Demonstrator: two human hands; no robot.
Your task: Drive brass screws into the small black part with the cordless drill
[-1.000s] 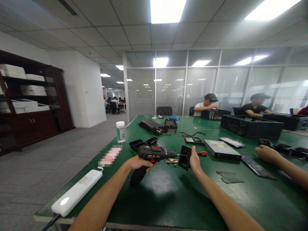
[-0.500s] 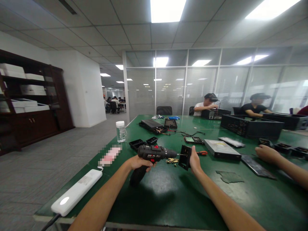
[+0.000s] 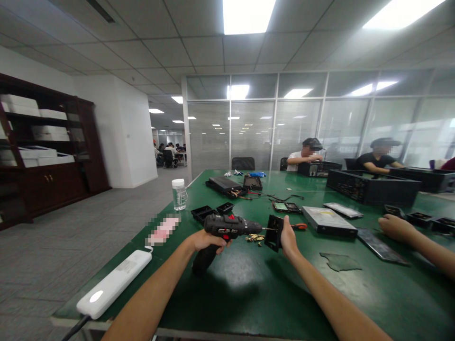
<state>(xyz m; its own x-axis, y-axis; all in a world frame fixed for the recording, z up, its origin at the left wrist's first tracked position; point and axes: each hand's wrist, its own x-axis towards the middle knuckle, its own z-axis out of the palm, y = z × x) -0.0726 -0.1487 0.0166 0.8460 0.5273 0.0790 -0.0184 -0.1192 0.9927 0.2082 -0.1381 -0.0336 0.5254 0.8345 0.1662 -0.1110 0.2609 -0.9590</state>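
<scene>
My left hand (image 3: 208,240) is wrapped round the grip of a black cordless drill (image 3: 227,226) with red switches. The drill points right, and its thin bit reaches the face of a black plastic housing (image 3: 273,232). My right hand (image 3: 288,237) clasps that housing from its right side, holding it upright above the table. Whether the bit sits in a screw is too small to tell. Under the drill's chuck lies a small heap of brass-coloured parts (image 3: 255,237). An orange-handled tool (image 3: 299,227) rests behind my right hand, partly hidden by it.
On the green table (image 3: 227,303) are black housings (image 3: 202,213), a water bottle (image 3: 179,194), a white power strip (image 3: 115,284), an optical drive (image 3: 329,221) and a dark flat piece (image 3: 340,261). A co-worker's hand (image 3: 394,228) is at right; computer cases (image 3: 373,185) stand behind.
Almost nothing differs. The drill and the black housing keep their places, with the bit still against the housing; the whole view has shifted very slightly.
</scene>
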